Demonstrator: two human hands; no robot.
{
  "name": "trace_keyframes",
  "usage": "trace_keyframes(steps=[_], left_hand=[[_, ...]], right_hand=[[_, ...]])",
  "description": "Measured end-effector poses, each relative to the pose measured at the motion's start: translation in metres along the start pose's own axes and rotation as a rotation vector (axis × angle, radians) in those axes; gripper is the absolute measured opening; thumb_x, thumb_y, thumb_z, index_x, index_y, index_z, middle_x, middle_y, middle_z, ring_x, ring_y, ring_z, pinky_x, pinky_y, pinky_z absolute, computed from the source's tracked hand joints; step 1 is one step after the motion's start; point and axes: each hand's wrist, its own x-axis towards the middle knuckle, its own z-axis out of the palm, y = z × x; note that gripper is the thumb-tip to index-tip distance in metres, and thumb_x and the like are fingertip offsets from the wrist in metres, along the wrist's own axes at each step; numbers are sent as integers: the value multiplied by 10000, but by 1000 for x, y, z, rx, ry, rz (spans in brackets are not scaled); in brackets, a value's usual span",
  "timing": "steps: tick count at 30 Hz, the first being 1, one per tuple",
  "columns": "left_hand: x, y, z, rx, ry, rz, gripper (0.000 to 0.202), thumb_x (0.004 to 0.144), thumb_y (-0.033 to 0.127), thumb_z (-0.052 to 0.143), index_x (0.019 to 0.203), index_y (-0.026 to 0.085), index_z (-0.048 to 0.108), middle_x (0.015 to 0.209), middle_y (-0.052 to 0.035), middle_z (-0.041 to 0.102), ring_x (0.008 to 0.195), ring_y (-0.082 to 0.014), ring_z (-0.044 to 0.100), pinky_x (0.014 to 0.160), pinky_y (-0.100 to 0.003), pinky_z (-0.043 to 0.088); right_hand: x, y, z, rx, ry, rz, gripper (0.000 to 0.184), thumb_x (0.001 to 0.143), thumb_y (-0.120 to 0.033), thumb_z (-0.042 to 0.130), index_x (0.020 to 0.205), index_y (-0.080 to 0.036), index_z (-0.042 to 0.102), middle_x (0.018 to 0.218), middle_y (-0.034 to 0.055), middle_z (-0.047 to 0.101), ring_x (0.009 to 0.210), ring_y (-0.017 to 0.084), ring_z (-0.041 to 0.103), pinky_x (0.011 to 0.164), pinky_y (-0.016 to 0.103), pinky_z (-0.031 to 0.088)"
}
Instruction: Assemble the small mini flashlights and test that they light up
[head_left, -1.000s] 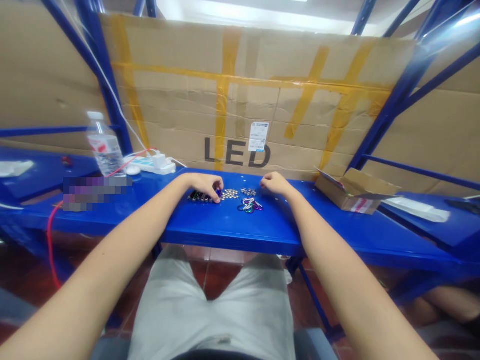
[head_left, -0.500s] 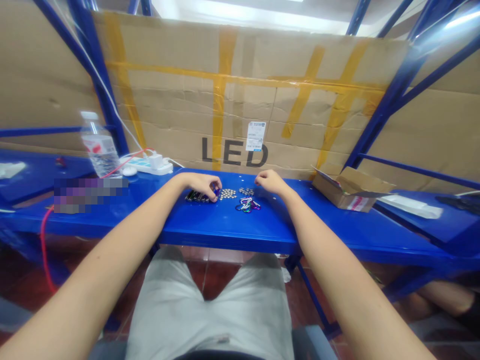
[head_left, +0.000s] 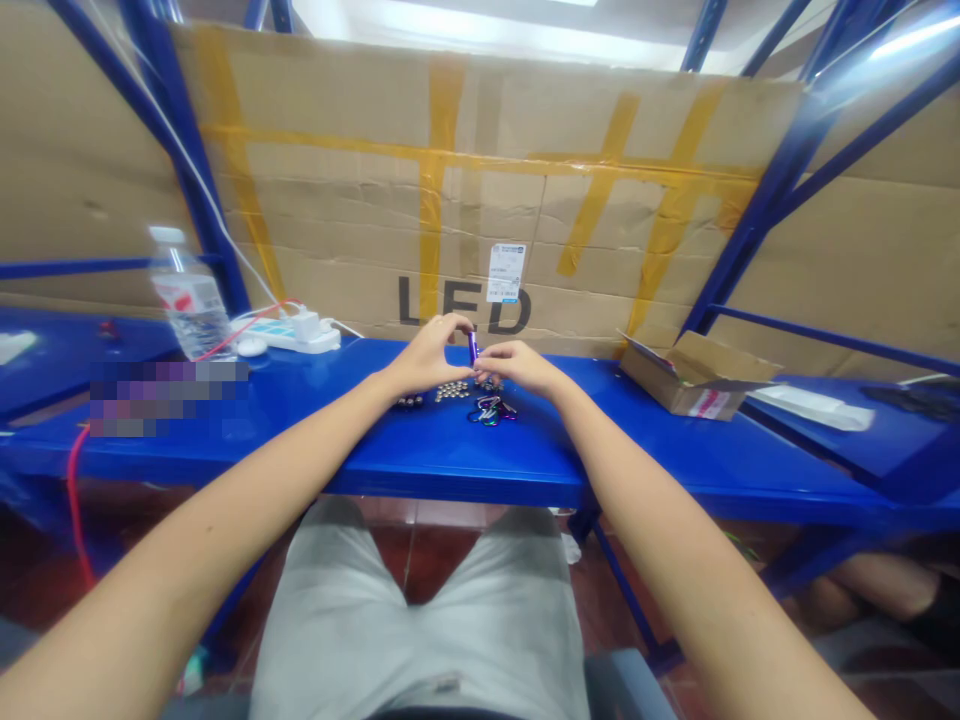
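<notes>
Sitting in grey trousers (head_left: 420, 620) at a blue table (head_left: 450, 455), the person has both forearms stretched over its near edge. Closest on the tabletop lies a loose heap of coloured looped clips (head_left: 492, 410). Slightly beyond and to its left, the ends of some dark tubes (head_left: 410, 402) show under the left wrist, the rest hidden. Small silvery pieces (head_left: 452, 390) lie spread just beside them, with a second cluster partly covered by the right hand.

Over these pieces, the left hand (head_left: 429, 355) grips a purple tube (head_left: 473, 348) between thumb and forefinger, holding it roughly upright, clear of the table. The right hand (head_left: 519, 366) has its fingertips gathered at the tube's lower end; whether they pinch it or a small part against it, I cannot tell. The step in hand looks like two-handed work on that end. The next move probably calls for a steady left grip, with the right fingertips lined up squarely, since a tilt could make them slip.

Farther off stand an open carton (head_left: 675, 385) at right, a power strip (head_left: 289, 335) and a bottle (head_left: 191, 310) at left, and behind everything a taped cardboard panel (head_left: 337, 220).
</notes>
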Motion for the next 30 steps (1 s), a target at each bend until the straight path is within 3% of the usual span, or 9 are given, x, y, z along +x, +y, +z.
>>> trace_keyframes(steps=[3, 7, 12, 18, 30], left_hand=[[0, 4, 5, -13, -39, 52, 510, 734, 313, 771, 1180, 197, 554, 1201, -103, 625, 1064, -255, 570, 932, -380, 453], [1, -2, -2, -83, -90, -95, 454, 774, 370, 748, 1159, 181, 599, 1158, -100, 662, 987, -224, 598, 886, -355, 465], [1, -18, -23, -126, -450, -277, 166, 779, 299, 692, 883, 172, 714, 908, -55, 732, 867, -196, 641, 842, -318, 474], [-1, -28, -28, -61, -638, -251, 106, 687, 296, 764, 765, 226, 775, 912, -35, 765, 925, -218, 668, 849, -282, 479], [-1, -25, -21, -40, -695, -295, 128, 701, 306, 765, 796, 223, 786, 892, -25, 782, 894, -214, 682, 798, -271, 482]], right_hand=[[0, 0, 5, 12, -43, 11, 122, 805, -254, 696, 791, -132, 700, 729, 55, 730, 630, 114, 605, 574, 214, 448], [5, 3, 1, 8, 73, 39, 15, 809, -150, 660, 821, -140, 661, 634, 29, 685, 599, 127, 626, 536, 212, 446], [12, 15, -10, 108, 265, 52, 214, 801, -78, 657, 967, -184, 572, 721, -3, 683, 580, 127, 663, 482, 203, 438], [15, 23, -14, 65, 287, 100, 203, 820, -91, 683, 958, -177, 562, 724, 4, 687, 543, 118, 650, 458, 199, 431], [15, 24, -9, 23, 266, 77, 221, 834, -78, 677, 1008, -166, 574, 699, -4, 678, 510, 119, 632, 443, 217, 431]])
